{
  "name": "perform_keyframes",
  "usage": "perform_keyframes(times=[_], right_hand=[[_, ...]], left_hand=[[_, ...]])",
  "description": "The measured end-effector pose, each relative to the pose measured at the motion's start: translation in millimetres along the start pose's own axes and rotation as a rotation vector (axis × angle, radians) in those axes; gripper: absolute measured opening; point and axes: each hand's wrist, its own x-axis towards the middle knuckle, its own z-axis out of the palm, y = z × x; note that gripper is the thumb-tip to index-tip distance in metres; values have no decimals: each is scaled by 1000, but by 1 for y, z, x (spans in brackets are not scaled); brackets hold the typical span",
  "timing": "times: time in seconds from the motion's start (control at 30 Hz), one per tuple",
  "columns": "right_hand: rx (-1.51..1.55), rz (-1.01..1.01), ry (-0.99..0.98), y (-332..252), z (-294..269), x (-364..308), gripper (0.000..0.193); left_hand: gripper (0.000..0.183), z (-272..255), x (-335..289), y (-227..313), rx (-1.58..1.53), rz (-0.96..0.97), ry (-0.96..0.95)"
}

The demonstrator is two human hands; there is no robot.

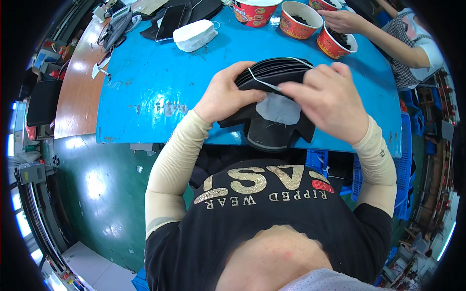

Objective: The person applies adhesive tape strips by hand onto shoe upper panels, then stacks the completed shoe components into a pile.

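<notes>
A stack of black curved flat pieces [272, 72] is held up over the near edge of the table. My left hand [227, 94] is closed on its left side, thumb in front and fingers behind. A thin white band [264, 82] runs across the stack. The fingers of my right hand [330, 99] are closed on the band's right part and draw it at the stack's right side. Just below are a grey cloth-like patch [279, 109] and a black rounded piece [267, 135]; how they join the stack is hard to tell.
The blue table [160, 92] bears a white pack [195, 35], a phone [171, 22] and several red paper tubs, one [336, 41] holding black scraps. At the right a co-worker's hand [343, 21] is over the tubs. A wooden desk [80, 82] adjoins on the left; blue crates [405, 165] stand lower right.
</notes>
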Motion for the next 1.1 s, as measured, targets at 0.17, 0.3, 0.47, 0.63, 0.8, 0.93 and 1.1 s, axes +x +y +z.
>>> perform_keyframes(times=[0.17,0.3,0.47,0.63,0.8,0.93,1.1], right_hand=[[329,288,117,41,31,-52,6],[861,726,178,44,70,-99,12],[915,809,202,21,85,-131,16],[742,692,395,9,90,-124,6],[627,635,566,10,106,-103,9],[542,569,779,1,114,-92,14],[1554,975,707,-4,96,-100,30]], left_hand=[[51,1,-10,-5,-334,-60,72],[46,1,-16,-6,-653,-186,201],[37,-1,-9,-15,-789,-191,282],[29,-6,0,-19,-950,-240,276],[31,7,-1,-23,-1021,-294,286],[33,10,-11,-29,-1117,-339,294],[33,11,-16,-18,-1103,-253,320]])
